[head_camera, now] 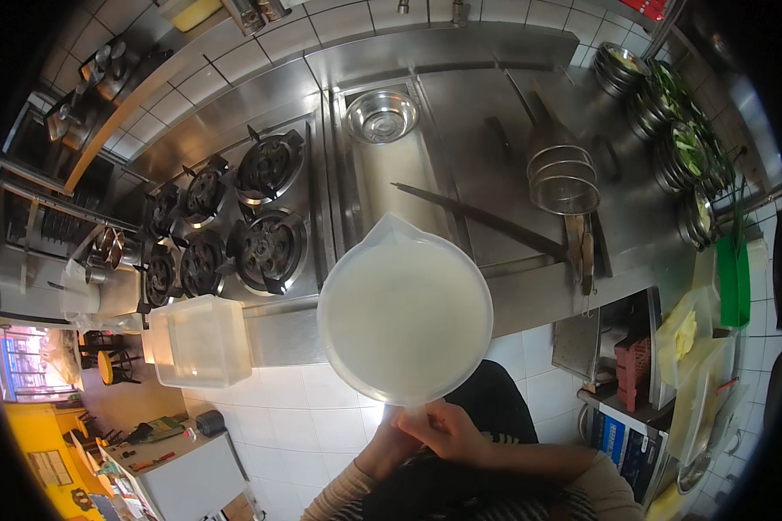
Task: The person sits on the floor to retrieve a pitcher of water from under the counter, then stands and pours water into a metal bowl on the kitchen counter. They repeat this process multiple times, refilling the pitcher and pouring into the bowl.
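Note:
A large translucent plastic pitcher with a pointed spout is held in front of me, filled with a cloudy whitish liquid. Its spout faces away from me, over the edge of the steel cooktop counter. My right hand grips the handle, its thumb along the top. My left hand is against it at the handle end, its fingers partly hidden under the pitcher and the right hand. Beyond the spout, a shiny metal bowl sits at the far end of a sunken well of whitish liquid.
Black-grated gas burners are on the left, with a translucent plastic tub at the front edge. Long dark chopsticks reach over the well. Wire strainers lie to the right, near stacked metal bowls of greens.

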A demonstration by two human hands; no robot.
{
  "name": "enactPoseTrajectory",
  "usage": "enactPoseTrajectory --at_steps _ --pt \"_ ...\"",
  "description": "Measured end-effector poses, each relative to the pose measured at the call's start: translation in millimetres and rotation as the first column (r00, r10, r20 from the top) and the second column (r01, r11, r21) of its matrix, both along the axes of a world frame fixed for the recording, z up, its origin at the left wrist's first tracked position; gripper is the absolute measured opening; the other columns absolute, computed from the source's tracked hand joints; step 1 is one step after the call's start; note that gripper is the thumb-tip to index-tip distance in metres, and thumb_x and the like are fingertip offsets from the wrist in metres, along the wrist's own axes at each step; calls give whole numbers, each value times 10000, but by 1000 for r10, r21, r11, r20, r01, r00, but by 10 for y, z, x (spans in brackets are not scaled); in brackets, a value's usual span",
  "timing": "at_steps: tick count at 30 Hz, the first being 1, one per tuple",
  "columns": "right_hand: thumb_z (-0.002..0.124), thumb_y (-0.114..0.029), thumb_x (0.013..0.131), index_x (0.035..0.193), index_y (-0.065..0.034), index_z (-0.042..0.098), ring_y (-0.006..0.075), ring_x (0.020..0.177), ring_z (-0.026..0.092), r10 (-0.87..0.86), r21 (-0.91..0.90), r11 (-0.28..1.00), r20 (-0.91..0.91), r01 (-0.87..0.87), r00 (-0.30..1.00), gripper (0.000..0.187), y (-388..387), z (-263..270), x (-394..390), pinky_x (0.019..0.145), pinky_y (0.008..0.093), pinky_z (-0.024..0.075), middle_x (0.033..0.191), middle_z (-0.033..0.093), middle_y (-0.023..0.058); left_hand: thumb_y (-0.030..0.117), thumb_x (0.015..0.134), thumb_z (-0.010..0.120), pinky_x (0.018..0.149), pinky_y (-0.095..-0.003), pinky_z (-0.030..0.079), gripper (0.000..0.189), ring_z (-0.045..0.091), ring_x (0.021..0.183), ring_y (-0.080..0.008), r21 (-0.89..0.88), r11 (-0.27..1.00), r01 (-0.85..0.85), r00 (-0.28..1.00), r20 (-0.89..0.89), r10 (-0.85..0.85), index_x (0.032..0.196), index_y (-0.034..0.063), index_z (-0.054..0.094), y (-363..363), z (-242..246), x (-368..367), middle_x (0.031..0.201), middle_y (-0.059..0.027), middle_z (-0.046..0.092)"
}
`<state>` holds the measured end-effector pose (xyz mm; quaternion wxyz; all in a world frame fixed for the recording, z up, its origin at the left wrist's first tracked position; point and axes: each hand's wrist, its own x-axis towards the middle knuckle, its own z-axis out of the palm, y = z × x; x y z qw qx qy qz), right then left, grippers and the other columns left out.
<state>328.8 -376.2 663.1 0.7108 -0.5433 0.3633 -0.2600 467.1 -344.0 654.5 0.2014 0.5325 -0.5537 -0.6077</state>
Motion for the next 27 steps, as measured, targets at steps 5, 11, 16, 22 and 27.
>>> enactPoseTrajectory --at_steps 5,11,16,22,27 --pt "613 -167 860 982 8 593 138 750 567 65 -61 997 150 -57 987 214 -209 64 -39 662 253 456 846 608 91 168 869 539 829 -317 473 288 558 952 -198 512 759 -403 651 -422 631 1115 25 500 68 -58 -77 1043 -102 564" --pt "612 -106 832 1022 -24 614 207 873 608 112 -358 924 -83 -134 990 207 -397 3 -617 783 286 478 940 633 93 115 843 528 707 -293 472 156 554 814 -150 278 891 -360 883 -208 421 972 28 530 6 44 -89 916 -60 561" --pt "609 -163 816 949 -46 602 303 764 613 -368 -557 829 -494 38 788 177 -1369 -710 -1371 660 362 496 853 626 125 152 830 525 690 -306 378 117 441 738 -182 983 167 -76 34 -164 986 872 44 509 -64 -155 -95 755 -68 466" --pt "660 -222 762 1066 -35 561 305 1006 504 -652 -774 526 -633 -352 417 371 -2418 -1502 -1547 857 402 419 1087 508 115 110 813 561 694 -304 365 45 437 754 -169 968 248 -44 51 -245 968 814 79 529 -89 -111 -74 756 -42 495" --pt "672 -258 744 1090 -48 563 279 961 509 -570 -636 628 -768 -448 292 419 -2593 -1515 -1477 822 393 434 1016 505 104 263 851 478 688 -284 363 225 407 788 -196 962 263 71 -7 -263 965 809 45 514 -130 -109 -47 782 -52 445"
